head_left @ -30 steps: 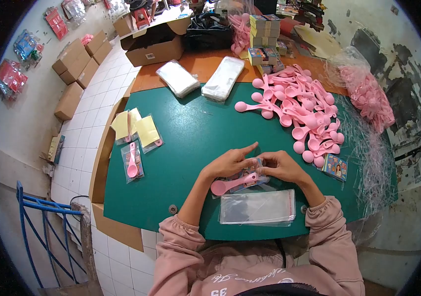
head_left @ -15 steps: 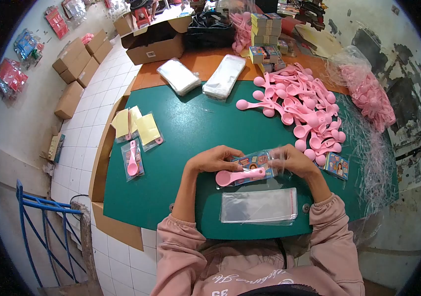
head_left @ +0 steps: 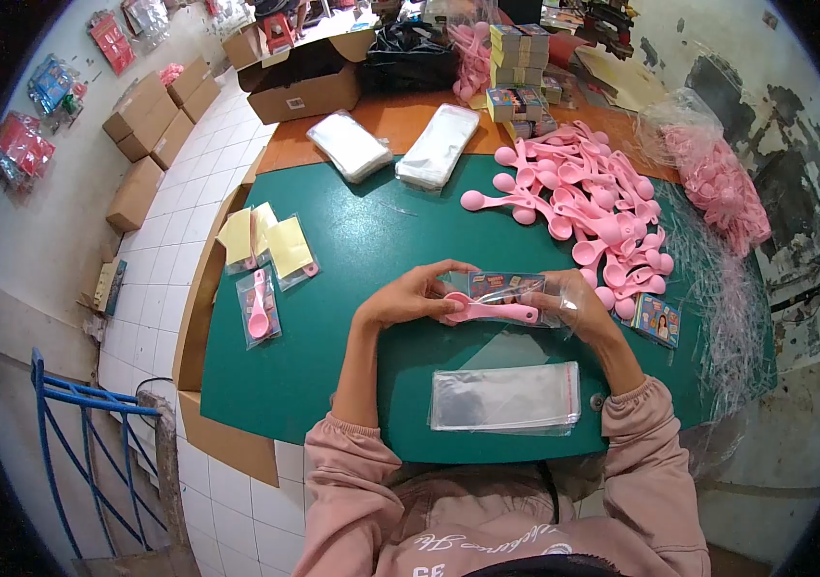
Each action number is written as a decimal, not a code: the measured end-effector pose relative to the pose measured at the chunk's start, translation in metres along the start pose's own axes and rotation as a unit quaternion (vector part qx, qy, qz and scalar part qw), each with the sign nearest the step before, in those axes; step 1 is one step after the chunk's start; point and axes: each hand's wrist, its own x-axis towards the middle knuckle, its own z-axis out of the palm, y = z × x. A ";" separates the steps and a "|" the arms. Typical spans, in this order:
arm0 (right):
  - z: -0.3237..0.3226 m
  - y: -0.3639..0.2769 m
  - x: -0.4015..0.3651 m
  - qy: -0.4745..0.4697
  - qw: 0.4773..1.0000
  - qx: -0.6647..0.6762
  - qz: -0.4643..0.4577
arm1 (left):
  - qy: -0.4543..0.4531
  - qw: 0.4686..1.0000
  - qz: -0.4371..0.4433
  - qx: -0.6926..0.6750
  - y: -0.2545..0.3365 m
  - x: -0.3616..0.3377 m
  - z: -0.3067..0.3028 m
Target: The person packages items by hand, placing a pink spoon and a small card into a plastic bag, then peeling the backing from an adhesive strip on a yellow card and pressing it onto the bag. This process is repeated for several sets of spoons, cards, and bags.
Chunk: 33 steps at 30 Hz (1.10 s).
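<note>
Between my hands is a clear plastic bag with a printed card and a pink spoon in it. My left hand pinches the bag at the spoon's bowl end. My right hand grips its other end near the spoon's handle. Below them a stack of clear bags lies on the green table. A heap of pink spoons lies beyond my right hand, with a small stack of cards at its near edge.
Several bagged spoons with cards lie at the left. Two bag stacks, an open carton and banded card stacks stand at the back. Loose plastic covers the right edge. A blue railing is at lower left.
The bag with card and spoon has shifted slightly right and up and turned nearly level. My left hand has moved onto the spoon's bowl end.
</note>
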 end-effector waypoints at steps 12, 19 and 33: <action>0.001 0.005 0.001 0.036 0.994 -0.076 -0.071 | 0.047 0.996 -0.008 -0.076 -0.007 0.003 0.005; -0.002 0.012 0.001 0.003 0.998 0.010 -0.061 | 0.084 0.994 0.023 -0.064 -0.014 0.010 0.009; -0.001 0.017 0.001 0.073 0.992 -0.078 -0.065 | 0.111 0.992 0.063 0.005 -0.010 0.013 0.013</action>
